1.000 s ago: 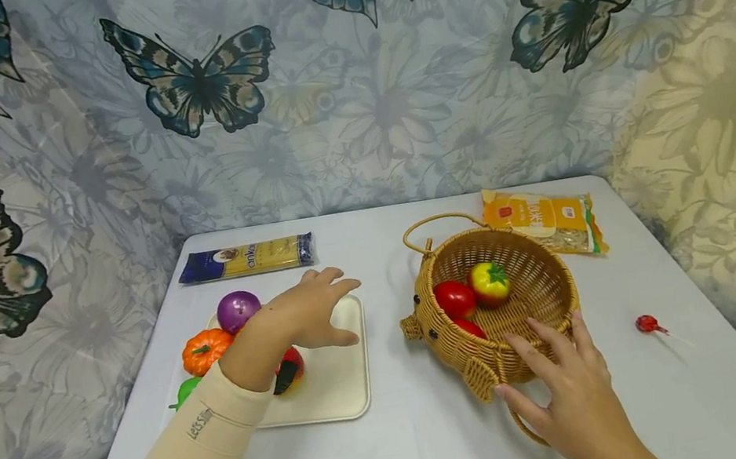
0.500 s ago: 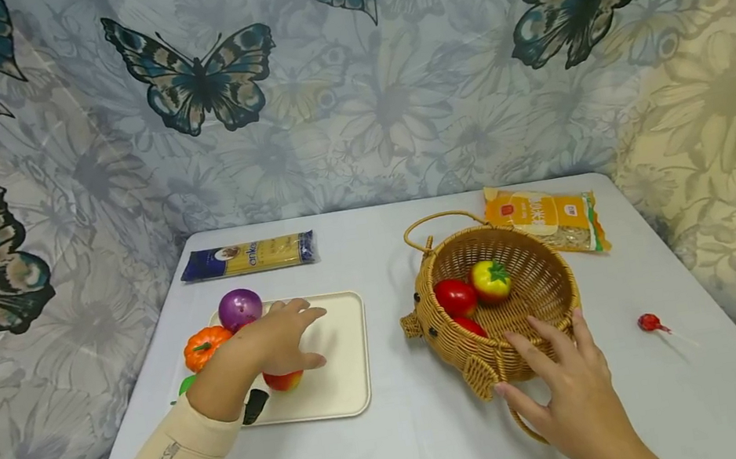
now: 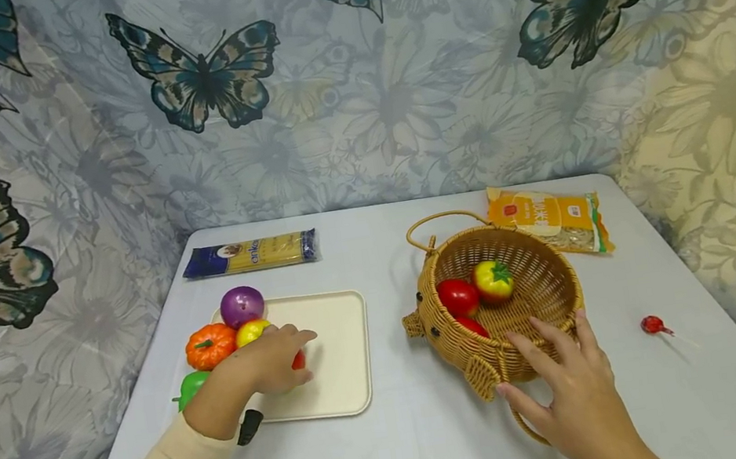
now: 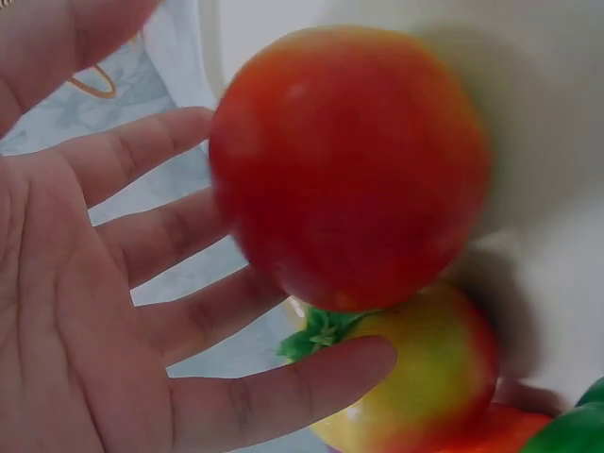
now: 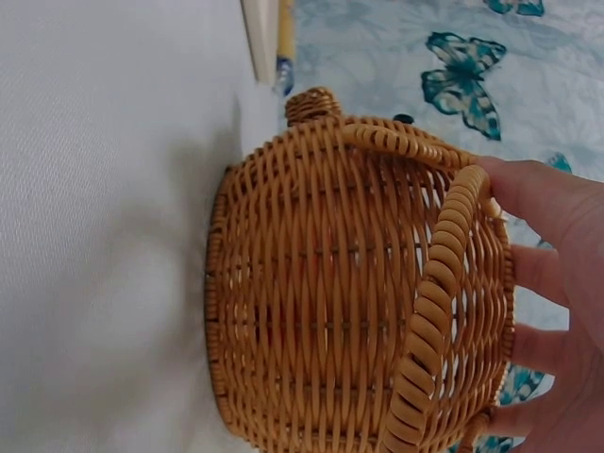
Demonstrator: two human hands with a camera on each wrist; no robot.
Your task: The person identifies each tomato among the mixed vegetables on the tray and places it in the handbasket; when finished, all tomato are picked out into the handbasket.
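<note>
My left hand (image 3: 272, 361) is over the left part of a cream tray (image 3: 341, 344). Its fingers lie spread beside a round red toy fruit (image 4: 349, 170) with yellowish edges; the thumb stands apart from it. Under the fruit in the left wrist view is a yellow-red toy tomato (image 4: 425, 368) with a green leafy top. With my right hand (image 3: 575, 397) I hold the near rim of a wicker basket (image 3: 454, 351), fingers over the edge and thumb outside by an ear. Inside the basket are a red fruit (image 3: 458, 297), another partly hidden red one, and a yellow-red tomato (image 3: 493, 281).
A purple onion-like toy (image 3: 241, 306), an orange pumpkin (image 3: 211, 346), a yellow piece (image 3: 252, 332) and a green pepper-like toy (image 3: 192, 387) cluster at the tray's left. Behind lie a noodle packet (image 3: 250, 255) and an orange bag (image 3: 548, 218). A red lollipop (image 3: 654, 325) lies right.
My left hand has moved left and down over the tray, to the red fruit, which its fingers now partly cover in the head view. The right hand stays on the basket.
</note>
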